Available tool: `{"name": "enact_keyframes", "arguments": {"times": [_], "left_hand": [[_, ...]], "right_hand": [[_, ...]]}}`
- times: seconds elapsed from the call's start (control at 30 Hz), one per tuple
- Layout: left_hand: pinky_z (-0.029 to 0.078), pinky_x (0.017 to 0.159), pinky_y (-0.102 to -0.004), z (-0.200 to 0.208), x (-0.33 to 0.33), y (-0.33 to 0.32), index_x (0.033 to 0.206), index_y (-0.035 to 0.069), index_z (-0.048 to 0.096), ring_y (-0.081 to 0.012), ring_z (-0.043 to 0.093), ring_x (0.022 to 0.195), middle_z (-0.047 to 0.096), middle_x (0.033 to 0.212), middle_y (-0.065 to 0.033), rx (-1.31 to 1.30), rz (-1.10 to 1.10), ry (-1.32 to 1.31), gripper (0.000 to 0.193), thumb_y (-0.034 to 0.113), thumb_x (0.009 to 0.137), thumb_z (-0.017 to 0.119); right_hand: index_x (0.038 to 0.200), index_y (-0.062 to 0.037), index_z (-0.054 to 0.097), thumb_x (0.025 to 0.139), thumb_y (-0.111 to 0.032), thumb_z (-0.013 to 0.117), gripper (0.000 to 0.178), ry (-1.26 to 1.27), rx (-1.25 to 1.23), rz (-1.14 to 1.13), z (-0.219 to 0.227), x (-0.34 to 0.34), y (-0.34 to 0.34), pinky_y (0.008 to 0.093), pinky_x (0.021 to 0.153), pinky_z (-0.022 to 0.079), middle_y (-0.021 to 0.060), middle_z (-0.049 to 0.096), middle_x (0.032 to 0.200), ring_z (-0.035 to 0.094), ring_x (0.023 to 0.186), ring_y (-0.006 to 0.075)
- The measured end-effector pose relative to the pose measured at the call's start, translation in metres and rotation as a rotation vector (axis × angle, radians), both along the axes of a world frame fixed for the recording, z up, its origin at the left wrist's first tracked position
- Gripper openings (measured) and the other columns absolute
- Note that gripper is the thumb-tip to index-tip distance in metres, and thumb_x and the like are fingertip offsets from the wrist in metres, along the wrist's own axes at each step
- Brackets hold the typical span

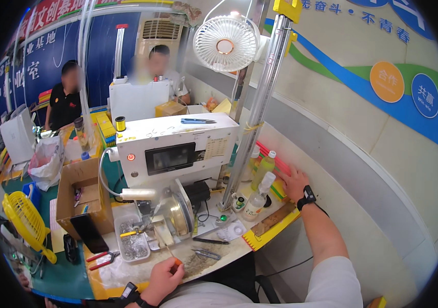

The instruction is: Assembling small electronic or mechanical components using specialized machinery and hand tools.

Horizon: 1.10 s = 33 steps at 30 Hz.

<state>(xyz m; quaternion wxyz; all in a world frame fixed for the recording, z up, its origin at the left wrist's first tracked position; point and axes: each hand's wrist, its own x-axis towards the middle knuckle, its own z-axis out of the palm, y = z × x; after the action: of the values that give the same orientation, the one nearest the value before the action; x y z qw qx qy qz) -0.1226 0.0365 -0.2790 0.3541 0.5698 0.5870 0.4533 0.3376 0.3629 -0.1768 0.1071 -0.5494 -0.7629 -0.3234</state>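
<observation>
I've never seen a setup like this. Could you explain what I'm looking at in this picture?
This single view comes from a wide fisheye camera on a person's head, looking down, so straight edges bend. There is no robot: the hands are the person's own. The left hand holds a thin orange-handled tool near the white machine with a screen. The right hand is beside the bottles; whether it holds anything is unclear. On the bench lie a tray of metal bits and red pliers.

Two wristbanded hands [166, 280] [294, 184], one white fan [219, 32], one yellow fan [24, 218] show.
</observation>
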Motion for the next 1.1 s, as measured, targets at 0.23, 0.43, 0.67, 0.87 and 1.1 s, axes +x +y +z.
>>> {"name": "enact_keyframes", "arguments": {"times": [0.23, 0.43, 0.67, 0.87, 1.1], "left_hand": [[0.051, 0.058, -0.0315, -0.004, 0.001, -0.001, 0.092, 0.002, 0.07, -0.0177, 0.067, 0.06, 0.07, 0.071, -0.0099, 0.003, -0.011, 0.014, 0.017, 0.017, 0.096, 0.074], [0.051, 0.059, -0.032, -0.004, 0.001, 0.002, 0.092, 0.002, 0.07, -0.0189, 0.067, 0.061, 0.07, 0.073, -0.0117, 0.01, -0.022, 0.016, 0.016, 0.017, 0.096, 0.073], [0.051, 0.059, -0.033, 0.001, -0.007, -0.005, 0.093, 0.002, 0.07, -0.0203, 0.064, 0.06, 0.069, 0.073, -0.012, 0.028, 0.032, 0.003, 0.015, 0.017, 0.096, 0.072], [0.049, 0.062, -0.0358, -0.011, -0.002, 0.005, 0.095, 0.003, 0.064, -0.017, 0.059, 0.063, 0.063, 0.07, -0.0078, 0.135, -0.098, 0.016, 0.02, 0.022, 0.102, 0.067], [0.049, 0.063, -0.0369, -0.01, 0.003, 0.001, 0.098, 0.004, 0.058, -0.0203, 0.058, 0.064, 0.061, 0.072, -0.0089, 0.078, -0.111, 0.013, 0.022, 0.025, 0.104, 0.065]], "right_hand": [[0.153, -0.0249, 0.055, 0.087, -0.024, 0.079, 0.07, 0.015, 0.027, -0.046, -0.003, 0.0, 0.01, 0.0486, 0.098, 0.054, 0.0141, 0.062, 0.133, 0.067, 0.113, 0.0342], [0.156, -0.0152, 0.048, 0.087, -0.029, 0.083, 0.079, 0.294, 0.01, -0.13, 0.041, -0.006, -0.007, 0.0507, 0.096, 0.055, 0.017, 0.064, 0.127, 0.067, 0.112, 0.0399], [0.152, -0.0106, 0.054, 0.085, -0.027, 0.085, 0.076, 0.522, 0.418, -0.092, 0.085, -0.014, -0.072, 0.0524, 0.1, 0.052, 0.0195, 0.065, 0.125, 0.064, 0.115, 0.0422], [0.151, -0.0022, 0.056, 0.092, -0.021, 0.084, 0.067, 0.707, 0.741, -0.025, 0.081, -0.032, -0.201, 0.0483, 0.11, 0.047, 0.0219, 0.064, 0.139, 0.061, 0.126, 0.0402], [0.143, 0.0034, 0.062, 0.09, -0.024, 0.087, 0.064, 1.044, 0.834, 0.68, 0.104, -0.139, -0.276, 0.0454, 0.1, 0.055, 0.023, 0.068, 0.136, 0.069, 0.115, 0.0345]]}}
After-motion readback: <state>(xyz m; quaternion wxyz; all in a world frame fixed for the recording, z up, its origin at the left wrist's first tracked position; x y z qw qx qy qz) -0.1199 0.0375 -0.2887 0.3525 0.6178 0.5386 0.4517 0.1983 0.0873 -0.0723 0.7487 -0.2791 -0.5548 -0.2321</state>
